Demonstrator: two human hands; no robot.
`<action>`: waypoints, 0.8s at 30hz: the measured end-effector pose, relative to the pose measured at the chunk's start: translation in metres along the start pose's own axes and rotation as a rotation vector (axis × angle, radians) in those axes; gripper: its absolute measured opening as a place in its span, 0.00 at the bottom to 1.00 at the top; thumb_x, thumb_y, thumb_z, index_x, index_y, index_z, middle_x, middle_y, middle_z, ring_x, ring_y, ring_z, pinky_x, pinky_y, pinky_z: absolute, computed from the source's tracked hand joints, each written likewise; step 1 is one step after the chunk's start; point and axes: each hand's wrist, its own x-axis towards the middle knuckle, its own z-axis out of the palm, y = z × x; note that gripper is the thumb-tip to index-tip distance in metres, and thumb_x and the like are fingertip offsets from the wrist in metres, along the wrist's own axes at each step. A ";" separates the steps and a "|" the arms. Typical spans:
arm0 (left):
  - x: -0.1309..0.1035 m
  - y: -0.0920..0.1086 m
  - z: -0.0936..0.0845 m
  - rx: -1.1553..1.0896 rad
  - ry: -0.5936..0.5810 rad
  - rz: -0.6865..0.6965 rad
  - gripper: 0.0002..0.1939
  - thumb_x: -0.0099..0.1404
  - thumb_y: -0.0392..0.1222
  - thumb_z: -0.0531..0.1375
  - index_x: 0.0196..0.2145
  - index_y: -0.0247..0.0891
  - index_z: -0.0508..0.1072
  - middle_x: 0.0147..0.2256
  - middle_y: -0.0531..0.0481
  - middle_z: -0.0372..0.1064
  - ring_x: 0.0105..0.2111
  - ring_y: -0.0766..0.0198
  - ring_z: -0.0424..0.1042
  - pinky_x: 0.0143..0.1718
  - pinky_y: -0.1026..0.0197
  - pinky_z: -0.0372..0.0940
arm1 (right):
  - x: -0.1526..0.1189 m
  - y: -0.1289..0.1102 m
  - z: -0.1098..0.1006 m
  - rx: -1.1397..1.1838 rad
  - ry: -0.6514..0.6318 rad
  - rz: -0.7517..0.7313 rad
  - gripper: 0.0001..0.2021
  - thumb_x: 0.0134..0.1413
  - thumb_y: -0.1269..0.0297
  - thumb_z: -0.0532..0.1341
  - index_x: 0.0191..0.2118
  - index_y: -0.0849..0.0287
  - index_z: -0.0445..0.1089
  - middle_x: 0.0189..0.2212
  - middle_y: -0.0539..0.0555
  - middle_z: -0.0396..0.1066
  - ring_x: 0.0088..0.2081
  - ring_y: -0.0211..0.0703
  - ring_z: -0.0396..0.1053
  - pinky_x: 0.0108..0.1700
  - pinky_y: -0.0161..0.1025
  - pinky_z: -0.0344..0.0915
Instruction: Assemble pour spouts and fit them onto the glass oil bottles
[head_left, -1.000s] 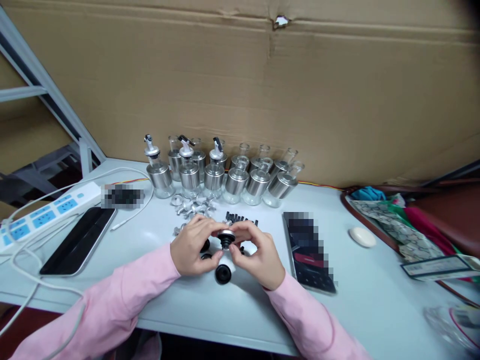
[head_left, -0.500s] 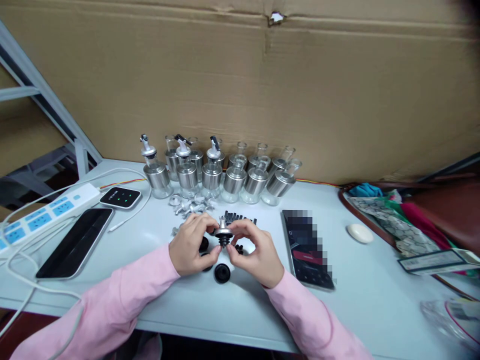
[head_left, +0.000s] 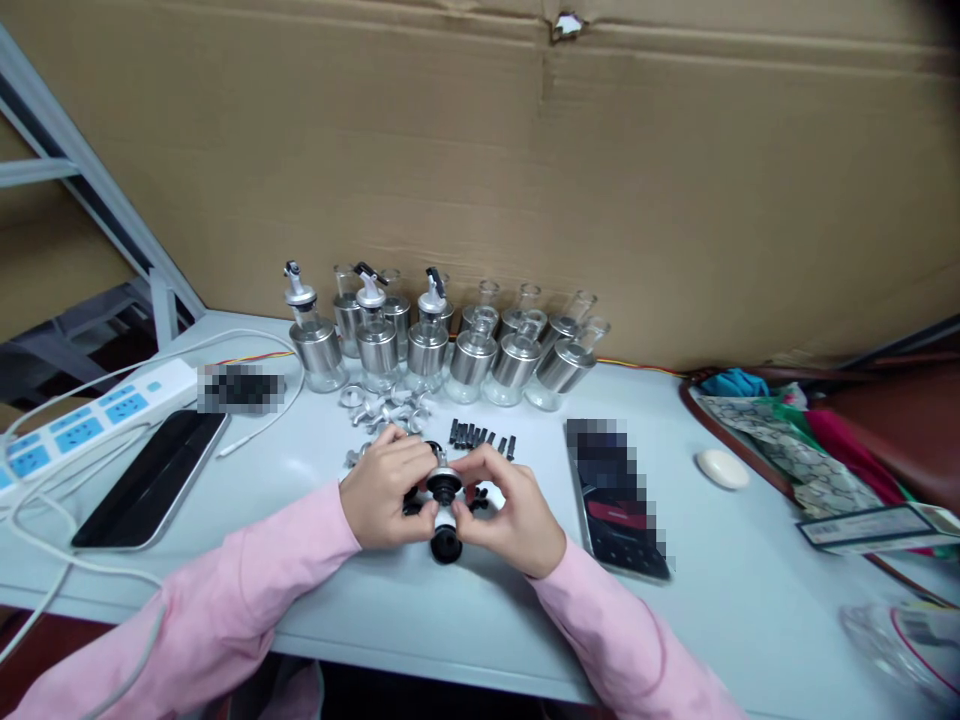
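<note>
My left hand (head_left: 390, 492) and my right hand (head_left: 516, 512) both pinch a bottle pourer stopper (head_left: 444, 484) between thumb and fingers. It has a silver collar with black ribbed rubber below; the fingers cover its sides. Right under it on the table lies a round black stopper part (head_left: 446, 546). More black parts are half hidden behind the hands. Beyond the fingers are small black flip levers (head_left: 469, 436) in a row and a pile of silver spout tops (head_left: 390, 410).
Several glass bottles with steel bands (head_left: 472, 360) stand along the cardboard wall (head_left: 480, 180), three with pourers fitted. A tablet (head_left: 615, 500) and a white oval object (head_left: 722, 468) lie to the right. At left are a black phone (head_left: 150, 482), a power strip (head_left: 105, 410) and cables.
The pourer stopper has tipped slightly between my fingers, and its top now sits a little lower. Both hands keep their pinch on it. The view has shifted slightly.
</note>
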 end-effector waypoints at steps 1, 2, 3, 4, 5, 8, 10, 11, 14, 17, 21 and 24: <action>0.000 0.000 0.000 -0.002 0.012 0.002 0.06 0.53 0.41 0.48 0.21 0.38 0.57 0.20 0.53 0.59 0.22 0.64 0.57 0.31 0.57 0.50 | 0.000 0.000 0.000 0.003 0.003 -0.002 0.12 0.37 0.74 0.57 0.33 0.58 0.62 0.25 0.49 0.72 0.25 0.35 0.70 0.27 0.30 0.66; -0.001 0.000 0.001 -0.002 0.026 0.002 0.06 0.52 0.41 0.48 0.21 0.38 0.56 0.19 0.53 0.59 0.22 0.65 0.57 0.31 0.57 0.50 | 0.000 0.000 0.000 0.006 0.006 -0.003 0.12 0.37 0.75 0.57 0.33 0.58 0.62 0.25 0.49 0.72 0.25 0.35 0.70 0.27 0.30 0.66; -0.001 0.000 0.001 -0.001 0.041 0.001 0.06 0.51 0.41 0.48 0.21 0.38 0.56 0.19 0.54 0.59 0.22 0.65 0.57 0.31 0.57 0.50 | 0.000 0.000 0.000 0.011 0.007 -0.002 0.11 0.37 0.75 0.57 0.32 0.58 0.62 0.25 0.49 0.73 0.25 0.35 0.70 0.27 0.30 0.66; -0.001 0.000 0.001 0.000 0.053 0.000 0.05 0.51 0.40 0.48 0.20 0.38 0.56 0.19 0.54 0.58 0.22 0.65 0.56 0.31 0.57 0.49 | 0.000 0.000 0.001 0.018 0.007 0.000 0.11 0.37 0.75 0.57 0.32 0.58 0.62 0.25 0.49 0.73 0.25 0.35 0.70 0.27 0.30 0.66; -0.001 0.000 0.001 0.001 0.063 -0.002 0.05 0.50 0.40 0.48 0.20 0.38 0.55 0.18 0.54 0.58 0.21 0.65 0.56 0.31 0.57 0.49 | -0.001 0.000 0.001 0.025 0.007 0.003 0.10 0.37 0.74 0.57 0.31 0.58 0.62 0.25 0.49 0.73 0.25 0.35 0.69 0.27 0.30 0.66; -0.001 0.001 0.001 0.002 0.072 0.005 0.06 0.50 0.39 0.48 0.19 0.38 0.55 0.18 0.54 0.58 0.21 0.66 0.55 0.31 0.57 0.49 | -0.002 0.000 0.002 0.035 0.007 0.031 0.10 0.36 0.74 0.57 0.30 0.58 0.60 0.25 0.50 0.72 0.24 0.35 0.68 0.27 0.31 0.66; 0.000 0.002 0.000 0.007 0.069 0.020 0.05 0.50 0.39 0.49 0.20 0.38 0.55 0.17 0.55 0.57 0.21 0.66 0.56 0.31 0.57 0.49 | -0.002 0.000 0.002 0.046 0.000 0.058 0.11 0.36 0.75 0.57 0.31 0.57 0.60 0.24 0.49 0.71 0.24 0.35 0.68 0.27 0.31 0.66; 0.000 0.002 0.000 0.014 0.069 0.028 0.05 0.51 0.39 0.49 0.20 0.38 0.55 0.17 0.55 0.58 0.21 0.66 0.56 0.31 0.57 0.49 | -0.002 0.000 0.002 0.055 -0.005 0.070 0.12 0.36 0.75 0.57 0.32 0.57 0.60 0.24 0.49 0.71 0.24 0.35 0.69 0.28 0.31 0.66; 0.000 0.000 -0.001 0.036 0.096 0.039 0.04 0.53 0.40 0.50 0.23 0.37 0.59 0.20 0.53 0.61 0.22 0.65 0.59 0.32 0.57 0.52 | -0.002 0.003 0.001 0.079 -0.002 0.092 0.13 0.37 0.75 0.56 0.34 0.57 0.58 0.25 0.49 0.70 0.26 0.36 0.70 0.28 0.31 0.66; 0.000 -0.003 -0.001 -0.022 0.160 0.049 0.07 0.56 0.41 0.51 0.33 0.36 0.62 0.28 0.48 0.66 0.29 0.61 0.65 0.34 0.57 0.57 | -0.001 0.005 0.000 0.048 0.050 0.084 0.13 0.37 0.74 0.58 0.32 0.56 0.56 0.24 0.47 0.67 0.25 0.35 0.67 0.29 0.32 0.65; -0.002 -0.004 0.003 -0.101 0.246 0.128 0.14 0.60 0.42 0.54 0.43 0.35 0.59 0.35 0.44 0.67 0.35 0.61 0.67 0.37 0.58 0.62 | 0.001 0.006 0.000 -0.036 0.081 0.002 0.11 0.39 0.74 0.58 0.32 0.56 0.58 0.26 0.47 0.66 0.27 0.35 0.66 0.31 0.32 0.64; -0.002 -0.003 0.004 -0.057 0.254 0.161 0.15 0.63 0.40 0.54 0.47 0.36 0.58 0.37 0.43 0.67 0.37 0.60 0.67 0.38 0.58 0.62 | 0.003 0.006 -0.005 -0.101 0.060 -0.062 0.09 0.43 0.73 0.58 0.34 0.57 0.63 0.29 0.50 0.70 0.31 0.38 0.67 0.35 0.35 0.63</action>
